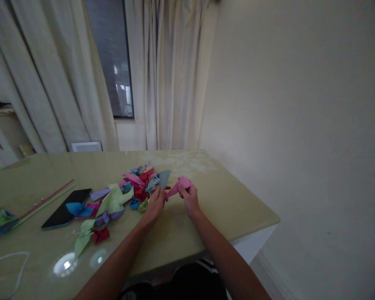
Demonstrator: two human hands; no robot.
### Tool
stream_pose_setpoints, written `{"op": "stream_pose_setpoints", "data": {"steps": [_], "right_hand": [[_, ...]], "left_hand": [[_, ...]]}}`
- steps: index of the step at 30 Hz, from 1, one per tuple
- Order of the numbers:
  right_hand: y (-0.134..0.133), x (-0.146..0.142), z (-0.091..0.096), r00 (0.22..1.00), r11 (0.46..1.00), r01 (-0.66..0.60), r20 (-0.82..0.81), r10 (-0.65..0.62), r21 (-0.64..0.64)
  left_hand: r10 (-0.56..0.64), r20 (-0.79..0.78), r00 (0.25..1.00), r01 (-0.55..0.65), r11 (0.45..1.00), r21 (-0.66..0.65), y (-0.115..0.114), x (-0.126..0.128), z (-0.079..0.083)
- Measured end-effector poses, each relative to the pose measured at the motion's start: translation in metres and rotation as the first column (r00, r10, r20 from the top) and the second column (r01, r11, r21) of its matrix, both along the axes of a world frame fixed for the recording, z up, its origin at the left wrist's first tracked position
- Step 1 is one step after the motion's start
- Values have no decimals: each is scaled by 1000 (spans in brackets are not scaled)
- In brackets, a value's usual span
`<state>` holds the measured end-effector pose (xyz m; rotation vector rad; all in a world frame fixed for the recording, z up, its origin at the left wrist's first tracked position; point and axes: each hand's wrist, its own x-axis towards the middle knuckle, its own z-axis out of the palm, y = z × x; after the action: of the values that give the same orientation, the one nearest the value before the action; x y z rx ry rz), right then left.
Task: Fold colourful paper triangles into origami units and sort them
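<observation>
A pink folded paper [183, 182] stretches between my two hands, slightly above the table. My right hand [190, 199] pinches its wider upper part between thumb and fingers. At its narrow lower end, the fingertips of my left hand [156, 204] are closed on the paper. A grey-green paper piece [165, 178] stands up just above the left fingers; whether they hold it too, I cannot tell. Behind and left of that hand lies a heap of crumpled, folded papers [140, 191] in red, pink, blue and green.
More folded papers, including a light green one [112, 200], lie to the left, partly over a black flat tablet-like object [65, 208]. Thin pink and green sticks [46, 203] and a white cable [21, 266] are farther left. The glossy table [237, 204] ends near the right wall.
</observation>
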<state>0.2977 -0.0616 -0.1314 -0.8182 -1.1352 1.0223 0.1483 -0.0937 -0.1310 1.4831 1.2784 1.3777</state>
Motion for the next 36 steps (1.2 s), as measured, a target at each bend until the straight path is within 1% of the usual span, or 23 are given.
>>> {"op": "stream_pose_setpoints", "data": {"steps": [2, 4, 6, 7, 9, 12, 15, 17, 20, 23, 25, 26, 28, 30, 32, 34, 36], "right_hand": [[-1, -1, 3, 998, 998, -59, -35, 60, 14], [-2, -2, 4, 993, 994, -111, -32, 112, 20], [-3, -3, 5, 992, 991, -129, 4, 129, 22], [-4, -3, 5, 992, 992, -126, 20, 126, 25], [-4, -3, 6, 994, 994, -108, 27, 107, 28], [-3, -1, 5, 996, 998, -68, -49, 68, 1], [-1, 0, 3, 989, 997, -60, -134, 54, -40], [0, 1, 2, 986, 996, -78, -150, 70, -43], [1, 3, 3, 984, 995, -100, -150, 95, -25], [1, 9, 9, 982, 995, -102, -158, 101, 4], [0, 19, 15, 988, 994, -108, -113, 110, 16], [-1, 26, 18, 991, 993, -119, -57, 120, 16], [-4, 44, 23, 981, 988, -154, 118, 152, 5], [-11, 65, 24, 930, 981, -192, 317, 187, -15], [-22, 87, 22, 868, 975, -219, 450, 211, -35], [-35, 108, 18, 840, 972, -227, 493, 224, -55], [-48, 126, 13, 843, 973, -218, 486, 230, -82]], "left_hand": [[-8, 22, 1000, 9, 999, -38, 0, -1, 0], [-68, 9, 998, 69, 994, -85, 0, -1, 0], [-144, -26, 989, 140, 983, -116, -1, 0, 0], [-180, -41, 983, 175, 978, -111, -2, 2, 0], [-231, -58, 971, 227, 972, -59, -4, 4, 1], [-281, -66, 958, 282, 959, 7, -7, 7, 4], [-331, -62, 941, 330, 944, -27, -11, 6, 4], [-363, -69, 929, 359, 931, -60, -13, 5, 3], [-378, -58, 924, 371, 923, -99, -13, 4, 1], [-356, -45, 934, 349, 930, -111, -11, 4, 0], [-309, -104, 945, 300, 949, -95, -10, 4, 2], [-286, -168, 943, 275, 958, -84, -10, 4, 3], [-270, -326, 906, 262, 963, -69, -10, 4, 4], [-285, -438, 853, 287, 956, -63, -13, 4, 5], [-341, -499, 797, 351, 933, -77, -19, 6, 6], [-403, -575, 712, 418, 901, -114, -28, 6, 10], [-430, -663, 613, 452, 879, -152, -38, 2, 17]]}}
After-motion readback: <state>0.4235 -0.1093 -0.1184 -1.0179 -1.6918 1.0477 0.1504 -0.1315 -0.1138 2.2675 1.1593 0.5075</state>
